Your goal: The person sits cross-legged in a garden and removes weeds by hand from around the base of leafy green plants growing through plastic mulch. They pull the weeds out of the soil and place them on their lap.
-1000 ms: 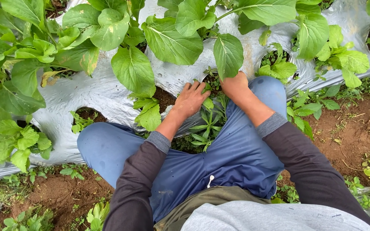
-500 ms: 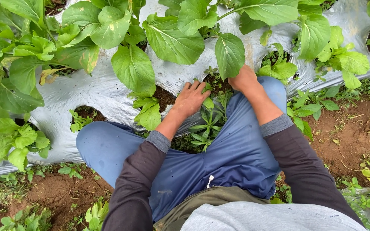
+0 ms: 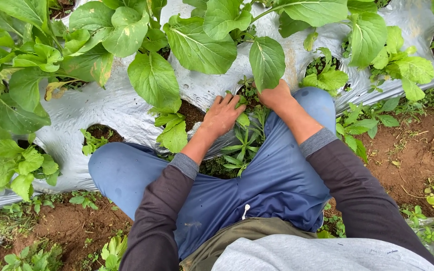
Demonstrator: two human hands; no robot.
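I squat in blue trousers at the edge of a bed covered in silver plastic mulch (image 3: 101,108). My left hand (image 3: 223,115) rests palm down, fingers spread, on small weeds (image 3: 247,93) at a planting hole. My right hand (image 3: 276,95) is just right of it at the same hole, partly under a broad green leaf (image 3: 267,60); its fingers are hidden among the weeds. Narrow-leaved weeds (image 3: 242,145) grow between my knees.
Large leafy green plants (image 3: 197,45) stand in holes across the mulch, more at left (image 3: 16,165) and right (image 3: 403,65). Bare brown soil (image 3: 408,150) with scattered weeds lies to my right and lower left.
My right hand has shifted slightly left, back to the planting hole, after reaching farther up under the leaf. My left hand has stayed in place on the weeds.
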